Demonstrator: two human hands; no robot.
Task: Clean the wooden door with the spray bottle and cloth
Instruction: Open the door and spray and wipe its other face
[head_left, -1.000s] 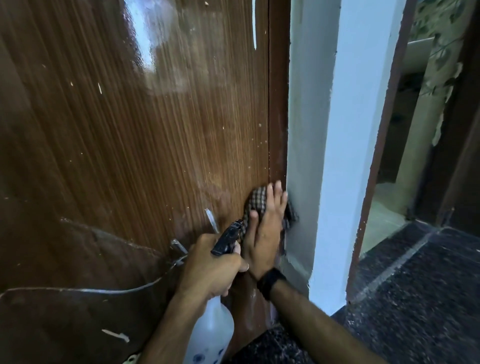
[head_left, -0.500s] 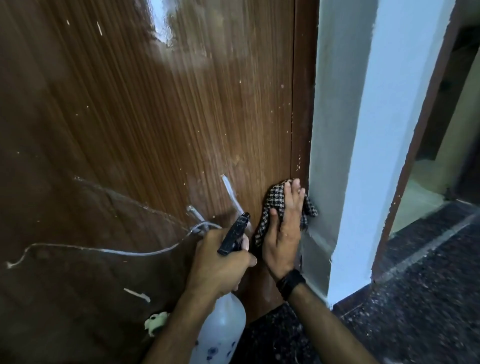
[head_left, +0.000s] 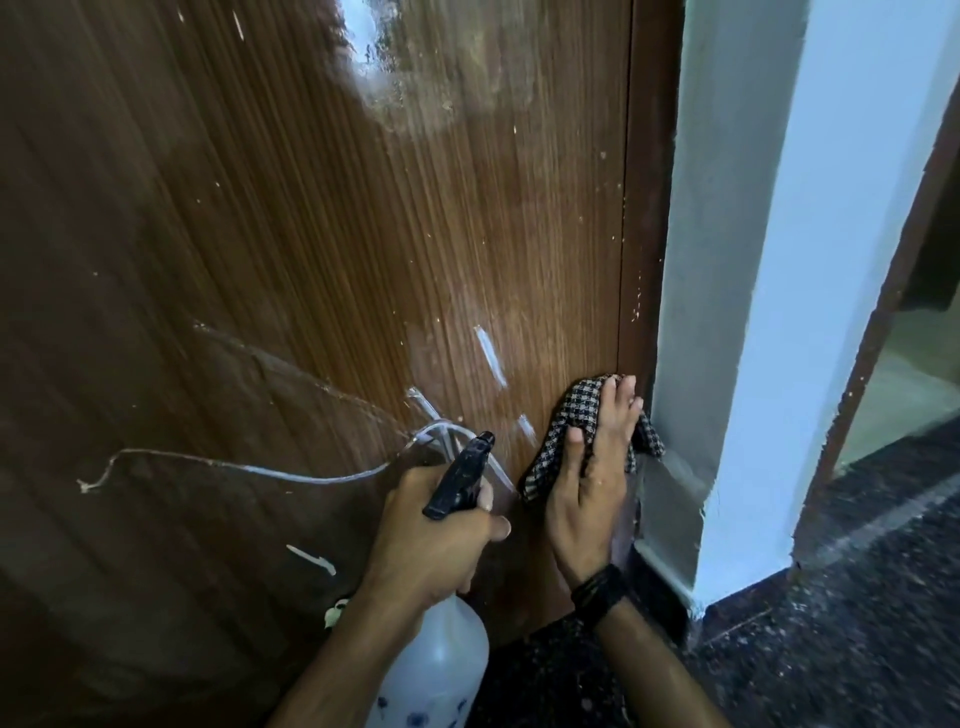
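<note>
The brown wooden door (head_left: 322, 249) fills the left and middle of the view, streaked with white paint marks and a wet sheen near the top. My left hand (head_left: 431, 540) grips the neck of a white spray bottle (head_left: 431, 670) with a black trigger head (head_left: 460, 475) that points up at the door. My right hand (head_left: 592, 478) presses a black-and-white checked cloth (head_left: 563, 415) flat against the door's lower right corner, beside the dark frame strip. A black band sits on that wrist.
A pale blue-white wall pillar (head_left: 779, 312) stands right of the door frame (head_left: 649, 208). Dark speckled stone floor (head_left: 831, 649) spreads below and to the right. A doorway into another room (head_left: 914, 374) opens at the far right.
The view has tilted down and closer. My right hand with the cloth has slid slightly down the door's right edge; my left hand keeps its hold on the bottle.
</note>
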